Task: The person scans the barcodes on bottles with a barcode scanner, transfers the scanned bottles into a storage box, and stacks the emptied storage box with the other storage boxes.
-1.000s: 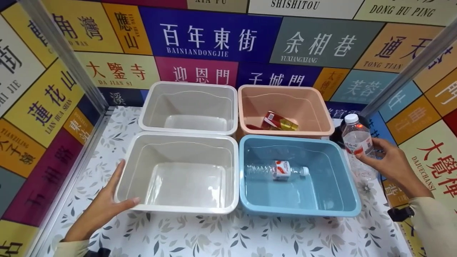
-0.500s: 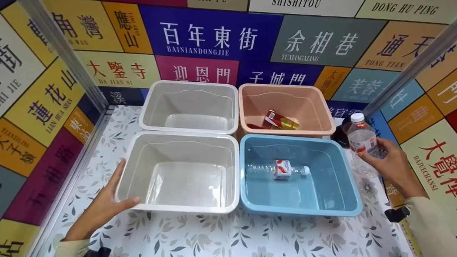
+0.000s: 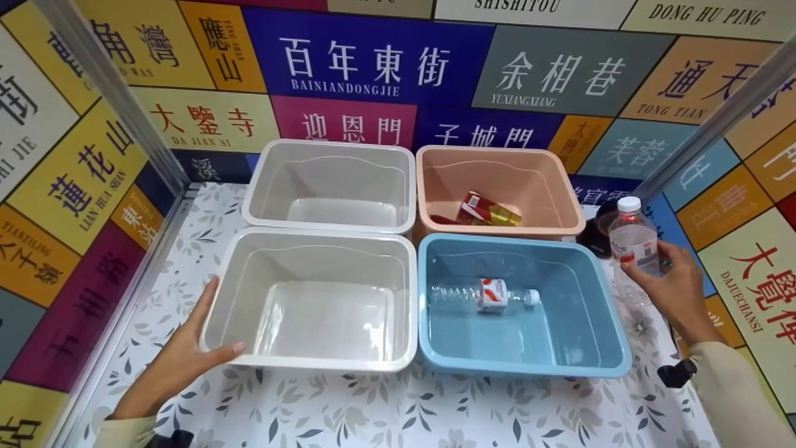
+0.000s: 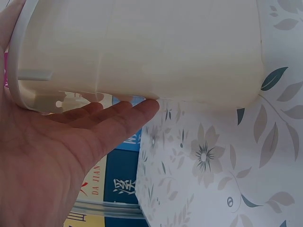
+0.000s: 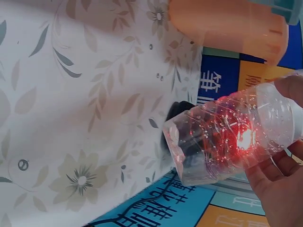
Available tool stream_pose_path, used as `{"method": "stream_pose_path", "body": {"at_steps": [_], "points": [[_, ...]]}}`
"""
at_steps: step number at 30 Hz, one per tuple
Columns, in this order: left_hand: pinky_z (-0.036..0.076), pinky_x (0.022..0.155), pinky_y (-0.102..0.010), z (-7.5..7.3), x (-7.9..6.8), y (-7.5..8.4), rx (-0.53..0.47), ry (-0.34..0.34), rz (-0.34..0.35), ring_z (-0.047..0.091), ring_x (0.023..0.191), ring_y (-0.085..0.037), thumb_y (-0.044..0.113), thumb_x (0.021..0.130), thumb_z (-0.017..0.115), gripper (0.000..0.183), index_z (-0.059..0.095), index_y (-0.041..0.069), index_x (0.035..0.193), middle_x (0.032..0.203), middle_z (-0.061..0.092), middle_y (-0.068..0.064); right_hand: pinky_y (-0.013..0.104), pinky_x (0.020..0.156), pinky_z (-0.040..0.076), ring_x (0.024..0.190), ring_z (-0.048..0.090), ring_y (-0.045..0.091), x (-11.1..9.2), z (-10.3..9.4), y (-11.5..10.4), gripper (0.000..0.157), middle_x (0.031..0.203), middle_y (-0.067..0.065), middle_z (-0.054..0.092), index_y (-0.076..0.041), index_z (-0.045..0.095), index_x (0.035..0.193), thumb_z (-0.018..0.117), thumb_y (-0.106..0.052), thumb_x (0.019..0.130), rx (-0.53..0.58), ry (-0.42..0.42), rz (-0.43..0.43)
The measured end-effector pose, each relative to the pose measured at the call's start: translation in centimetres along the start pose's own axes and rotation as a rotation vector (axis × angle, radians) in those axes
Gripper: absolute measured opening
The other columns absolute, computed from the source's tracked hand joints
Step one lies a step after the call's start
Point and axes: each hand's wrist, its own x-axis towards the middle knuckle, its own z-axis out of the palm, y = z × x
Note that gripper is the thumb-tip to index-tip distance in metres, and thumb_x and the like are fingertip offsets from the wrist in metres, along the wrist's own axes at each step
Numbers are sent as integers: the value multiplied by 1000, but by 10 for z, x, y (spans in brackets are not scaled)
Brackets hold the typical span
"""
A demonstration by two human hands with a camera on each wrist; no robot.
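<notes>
In the head view my right hand grips a clear plastic water bottle with a white cap. It holds the bottle nearly upright, outside the right wall of the blue bin. Its thumb and fingers wrap the bottle near the label in the right wrist view. A similar bottle lies on its side in the blue bin. My left hand rests on the near left corner of the white bin, thumb on the rim, straight fingers along the outer wall.
Behind stand a grey bin and an orange bin; the orange one holds a red and yellow box. A black object sits behind the gripped bottle. Printed walls and metal posts border the leaf-patterned tabletop.
The bottle in my right hand has shifted slightly right and come more upright, while my right wrist has moved left. My left hand and the bins stay almost still.
</notes>
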Motion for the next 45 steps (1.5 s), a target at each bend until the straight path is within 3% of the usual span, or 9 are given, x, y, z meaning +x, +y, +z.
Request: {"method": "stream_pose_path", "body": {"at_steps": [4,7,11,14,17,24,30,38,45], "points": [[41,114,-67,1,-1,1,-13,4,2,44,146,-47,23,96,85,122,-5,46,176,184,7,-20,74,116,42,138,44,48,1,6,2,81,155,28,46,-1,38,167,74,-39,106,27,15,13],[42,113,-67,1,-1,1,-15,4,0,45,145,-47,23,96,85,122,-5,46,176,183,8,-21,74,116,42,139,43,47,3,9,4,80,155,28,45,-1,37,167,73,-40,107,27,31,18],[37,117,-71,0,0,1,-6,-3,4,37,152,-47,24,96,85,122,-6,45,175,184,3,-16,58,116,48,135,45,41,5,12,7,77,151,27,48,0,41,165,72,-39,107,-9,79,11],[32,119,-74,0,0,1,-3,-8,8,30,156,-47,22,96,85,123,-6,44,176,184,0,-13,42,106,47,130,45,37,6,13,9,74,148,27,51,1,44,163,73,-37,107,-34,112,2],[29,121,-76,0,0,2,-5,-11,6,28,158,-48,22,96,85,123,-6,44,176,184,-1,-13,37,103,45,130,45,36,7,14,11,74,148,26,51,1,44,163,74,-37,106,-34,118,8],[23,122,-79,0,0,2,-2,-14,1,21,160,-48,24,95,86,123,-5,45,176,185,-2,-10,40,109,48,132,46,36,4,12,8,75,149,26,51,0,43,164,74,-37,106,-23,127,14],[21,122,-80,-2,1,1,-8,-15,1,17,162,-47,23,95,85,123,-5,47,175,185,-5,-6,57,120,47,134,46,39,3,9,-2,73,149,26,50,-1,43,164,73,-34,107,-8,129,6],[24,122,-79,-1,0,1,-6,-14,12,20,161,-47,22,96,85,122,-5,47,175,185,-4,-7,57,122,44,137,45,41,5,6,-17,71,150,25,49,-2,45,163,77,-27,105,8,155,-44],[34,119,-72,-1,0,2,-15,-16,10,31,156,-47,21,98,84,122,-7,43,176,184,-1,-13,21,102,44,129,48,31,8,3,-32,69,144,18,54,-2,52,158,83,-23,100,2,189,-113]]}}
